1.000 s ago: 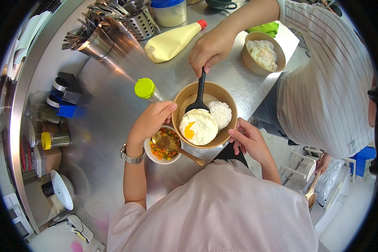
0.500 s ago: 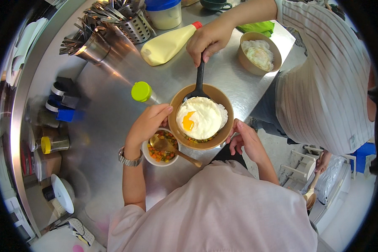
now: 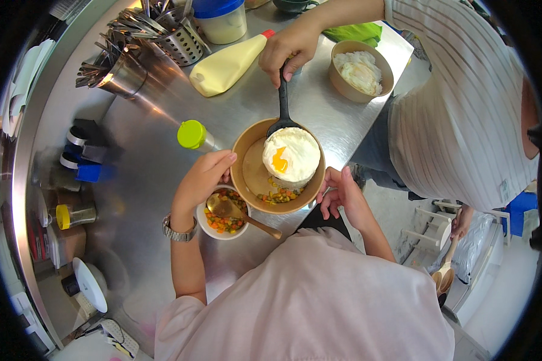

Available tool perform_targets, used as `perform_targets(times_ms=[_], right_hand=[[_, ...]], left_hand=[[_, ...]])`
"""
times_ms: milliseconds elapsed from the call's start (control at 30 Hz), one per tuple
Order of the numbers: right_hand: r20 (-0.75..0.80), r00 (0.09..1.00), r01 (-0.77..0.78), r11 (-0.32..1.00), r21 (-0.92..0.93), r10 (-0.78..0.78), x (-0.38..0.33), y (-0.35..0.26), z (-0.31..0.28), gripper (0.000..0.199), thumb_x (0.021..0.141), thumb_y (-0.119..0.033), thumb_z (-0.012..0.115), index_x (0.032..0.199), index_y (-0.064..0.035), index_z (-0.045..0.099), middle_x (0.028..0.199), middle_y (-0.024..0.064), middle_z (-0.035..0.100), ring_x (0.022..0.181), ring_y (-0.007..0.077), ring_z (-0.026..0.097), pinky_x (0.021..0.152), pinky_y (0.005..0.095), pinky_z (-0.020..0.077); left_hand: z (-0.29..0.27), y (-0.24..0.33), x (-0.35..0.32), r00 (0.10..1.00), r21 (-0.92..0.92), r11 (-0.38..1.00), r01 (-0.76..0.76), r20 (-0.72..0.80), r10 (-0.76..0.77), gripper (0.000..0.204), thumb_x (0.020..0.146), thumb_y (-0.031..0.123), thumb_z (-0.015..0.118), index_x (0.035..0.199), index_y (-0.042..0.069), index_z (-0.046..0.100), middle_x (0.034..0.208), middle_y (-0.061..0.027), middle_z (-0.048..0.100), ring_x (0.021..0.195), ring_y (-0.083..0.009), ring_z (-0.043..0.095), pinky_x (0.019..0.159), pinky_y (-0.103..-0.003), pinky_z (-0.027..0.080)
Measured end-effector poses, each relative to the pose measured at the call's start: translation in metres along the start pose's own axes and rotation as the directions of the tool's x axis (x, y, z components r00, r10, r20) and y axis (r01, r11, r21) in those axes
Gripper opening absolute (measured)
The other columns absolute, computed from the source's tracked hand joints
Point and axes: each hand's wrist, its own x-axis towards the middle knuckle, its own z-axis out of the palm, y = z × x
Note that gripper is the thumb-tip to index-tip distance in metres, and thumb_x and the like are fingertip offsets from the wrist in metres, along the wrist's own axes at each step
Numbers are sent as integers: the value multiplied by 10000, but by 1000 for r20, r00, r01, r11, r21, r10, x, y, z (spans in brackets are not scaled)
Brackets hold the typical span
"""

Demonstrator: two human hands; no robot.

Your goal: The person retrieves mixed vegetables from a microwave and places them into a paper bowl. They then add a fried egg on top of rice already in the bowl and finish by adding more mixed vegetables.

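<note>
Paper bowl [image 3: 251,180], light, thin-walled and likely to flex, sits on the steel counter [image 3: 144,180] between 2 loosely curled hands, left hand [image 3: 203,178] touching its rim, right hand [image 3: 341,194] cupping the opposite side, fried egg [image 3: 291,154] inside.

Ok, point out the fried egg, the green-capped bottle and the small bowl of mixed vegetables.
fried egg [image 3: 291,155]: head view, on the white near the yolk.
green-capped bottle [image 3: 191,133]: head view, on the cap's top.
small bowl [image 3: 214,231]: head view, on its white rim, lower left.
</note>
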Motion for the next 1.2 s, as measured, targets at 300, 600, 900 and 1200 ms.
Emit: perform_targets(times_ms=[300,600,900,1200], right_hand=[[3,1000,4,999,-45,-4,1,-1,1,634,877,-592,102,812,-67,450,677,40,520,456,99,518,354,172,319],[-9,1000,4,998,-60,-5,0,-2,2,627,883,-581,114,811,-56,452,677,44,520,451,99,512,360,175,329],[-12,1000,8,998,-60,-9,0,-2,2,617,888,-571,127,807,-52,451,680,49,525,447,102,509,365,180,335],[-12,1000,-3,998,-62,2,-6,0,5,629,878,-591,118,801,-59,445,681,46,521,454,105,516,353,176,318]], left_hand=[[0,1,-1,1000,25,1000,-6,-13,6,347,907,269,412,716,-15,466,586,-17,445,563,-99,429,560,-244,377],[-1,2,-1,1000,11,1000,-2,-5,2,349,906,270,412,716,-16,470,588,-14,441,564,-97,423,559,-241,375],[-1,1,-1,1000,5,1000,-3,-12,3,350,904,267,416,701,-15,460,580,-15,437,556,-98,415,549,-242,366],[2,0,-8,1000,24,1000,7,-19,-6,356,904,276,417,705,-16,463,577,-19,438,555,-103,419,552,-245,367]])
